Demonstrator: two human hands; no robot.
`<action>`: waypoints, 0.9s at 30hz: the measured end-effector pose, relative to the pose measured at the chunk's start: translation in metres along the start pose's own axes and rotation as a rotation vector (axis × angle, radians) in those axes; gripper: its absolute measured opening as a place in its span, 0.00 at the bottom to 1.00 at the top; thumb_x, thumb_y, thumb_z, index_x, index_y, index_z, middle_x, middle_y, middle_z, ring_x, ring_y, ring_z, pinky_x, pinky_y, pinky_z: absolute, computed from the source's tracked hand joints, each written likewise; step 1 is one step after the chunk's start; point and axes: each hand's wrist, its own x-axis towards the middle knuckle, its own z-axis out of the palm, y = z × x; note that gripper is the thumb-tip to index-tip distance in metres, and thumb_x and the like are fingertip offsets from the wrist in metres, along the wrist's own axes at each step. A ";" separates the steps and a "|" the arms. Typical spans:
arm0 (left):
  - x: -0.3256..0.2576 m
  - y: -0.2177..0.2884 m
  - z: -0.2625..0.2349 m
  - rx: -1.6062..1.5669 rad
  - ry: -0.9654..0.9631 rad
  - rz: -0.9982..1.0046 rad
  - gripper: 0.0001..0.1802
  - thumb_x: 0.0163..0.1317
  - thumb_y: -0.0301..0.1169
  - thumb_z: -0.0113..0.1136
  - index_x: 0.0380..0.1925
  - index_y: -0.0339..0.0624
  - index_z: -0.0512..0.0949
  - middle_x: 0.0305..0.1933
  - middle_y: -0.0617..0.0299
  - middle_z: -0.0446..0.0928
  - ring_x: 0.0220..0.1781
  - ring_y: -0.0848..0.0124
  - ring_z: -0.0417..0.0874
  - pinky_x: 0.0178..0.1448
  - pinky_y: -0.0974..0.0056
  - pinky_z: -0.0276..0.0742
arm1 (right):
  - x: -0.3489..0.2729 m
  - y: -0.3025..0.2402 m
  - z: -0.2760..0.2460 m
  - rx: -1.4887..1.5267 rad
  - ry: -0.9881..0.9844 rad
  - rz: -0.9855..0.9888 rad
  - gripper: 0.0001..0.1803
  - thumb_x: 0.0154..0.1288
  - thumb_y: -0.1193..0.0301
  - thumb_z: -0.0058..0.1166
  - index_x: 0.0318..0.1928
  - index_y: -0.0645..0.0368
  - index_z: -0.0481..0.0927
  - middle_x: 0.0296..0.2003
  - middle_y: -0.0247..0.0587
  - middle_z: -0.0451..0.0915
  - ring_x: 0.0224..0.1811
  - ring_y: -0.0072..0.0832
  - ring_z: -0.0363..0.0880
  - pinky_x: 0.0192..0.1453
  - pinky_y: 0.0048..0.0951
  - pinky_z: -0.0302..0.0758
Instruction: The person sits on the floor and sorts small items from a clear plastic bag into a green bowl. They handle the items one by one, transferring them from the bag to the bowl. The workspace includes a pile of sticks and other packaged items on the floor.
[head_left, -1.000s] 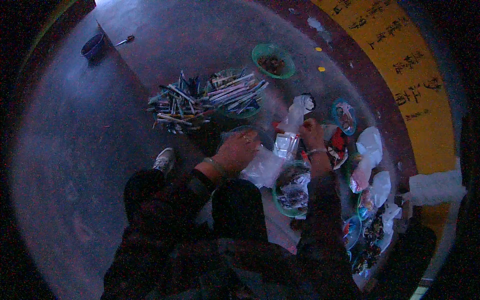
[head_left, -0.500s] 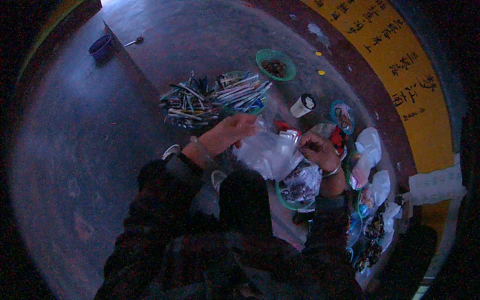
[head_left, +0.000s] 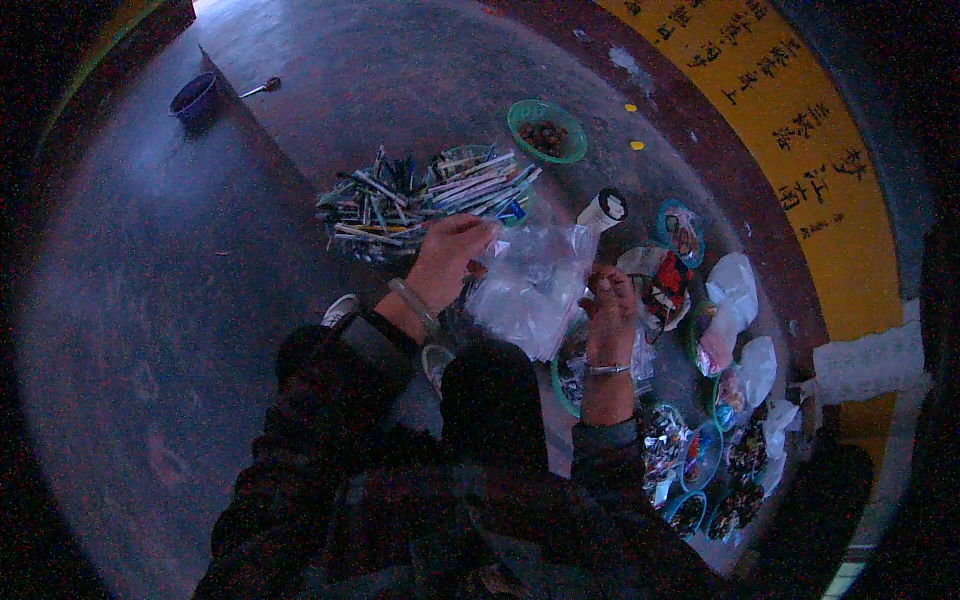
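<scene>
A clear plastic bag (head_left: 525, 290) is spread out between my hands, above my knees. My left hand (head_left: 448, 262), with a pale bangle at the wrist, pinches its upper left edge. At the bag's right edge, my right hand (head_left: 612, 305) has its fingers curled closed on it. Just beyond my left hand lies a big pile of thin pen-like sticks (head_left: 385, 205). Behind the bag, a white cup-like container (head_left: 603, 210) with a dark rim leans to one side. Below my right wrist, a green-rimmed basket (head_left: 568, 375) with plastic-wrapped contents is partly hidden.
Beyond the pile sits a green bowl (head_left: 547, 130) of small dark pieces. To the right stand a blue basket (head_left: 680, 232), red and black items (head_left: 665, 285) and several baskets with white bags (head_left: 733, 290). A dark bucket (head_left: 193, 100) is far left; a yellow wall band (head_left: 800, 120) curves at right.
My right hand has drawn left and turned more upright. The bag now hangs flatter and more spread out. The silvery and red items by my right hand no longer show there.
</scene>
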 end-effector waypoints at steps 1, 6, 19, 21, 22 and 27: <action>0.001 -0.003 -0.001 -0.023 0.016 -0.017 0.14 0.56 0.41 0.53 0.30 0.42 0.75 0.26 0.69 0.72 0.26 0.79 0.71 0.25 0.73 0.69 | 0.000 0.002 0.001 -0.051 -0.030 -0.016 0.18 0.55 0.63 0.52 0.43 0.59 0.71 0.38 0.38 0.73 0.39 0.29 0.71 0.39 0.28 0.70; 0.002 -0.007 0.000 -0.039 0.029 -0.014 0.14 0.55 0.41 0.54 0.30 0.42 0.75 0.27 0.69 0.72 0.28 0.79 0.71 0.25 0.73 0.69 | 0.003 0.010 0.003 -0.151 -0.107 -0.024 0.10 0.54 0.72 0.54 0.38 0.58 0.76 0.37 0.31 0.76 0.36 0.21 0.72 0.36 0.21 0.66; 0.010 -0.011 -0.009 -0.205 0.167 -0.070 0.13 0.54 0.40 0.56 0.26 0.40 0.75 0.20 0.67 0.73 0.20 0.78 0.73 0.22 0.73 0.66 | 0.000 0.013 -0.002 -0.173 0.017 0.120 0.05 0.48 0.75 0.58 0.27 0.58 0.75 0.28 0.35 0.78 0.28 0.22 0.75 0.27 0.19 0.64; 0.011 -0.013 -0.009 -0.186 0.166 -0.077 0.13 0.55 0.39 0.56 0.26 0.40 0.75 0.20 0.66 0.73 0.22 0.77 0.75 0.22 0.73 0.66 | 0.000 0.013 -0.004 -0.157 0.008 0.145 0.08 0.47 0.75 0.58 0.30 0.59 0.75 0.28 0.35 0.78 0.27 0.22 0.75 0.26 0.19 0.65; 0.011 -0.012 -0.009 -0.133 0.159 -0.051 0.13 0.55 0.39 0.56 0.26 0.39 0.75 0.20 0.66 0.73 0.22 0.76 0.75 0.21 0.72 0.67 | 0.002 0.017 -0.007 -0.143 -0.008 0.122 0.11 0.47 0.75 0.58 0.33 0.59 0.74 0.28 0.35 0.77 0.28 0.22 0.75 0.26 0.19 0.65; 0.009 -0.007 -0.010 0.009 0.164 -0.001 0.14 0.55 0.39 0.55 0.27 0.37 0.75 0.18 0.65 0.71 0.18 0.75 0.74 0.19 0.70 0.68 | 0.001 0.008 -0.001 -0.116 -0.073 0.134 0.20 0.49 0.74 0.56 0.45 0.60 0.70 0.29 0.35 0.76 0.30 0.25 0.74 0.31 0.21 0.67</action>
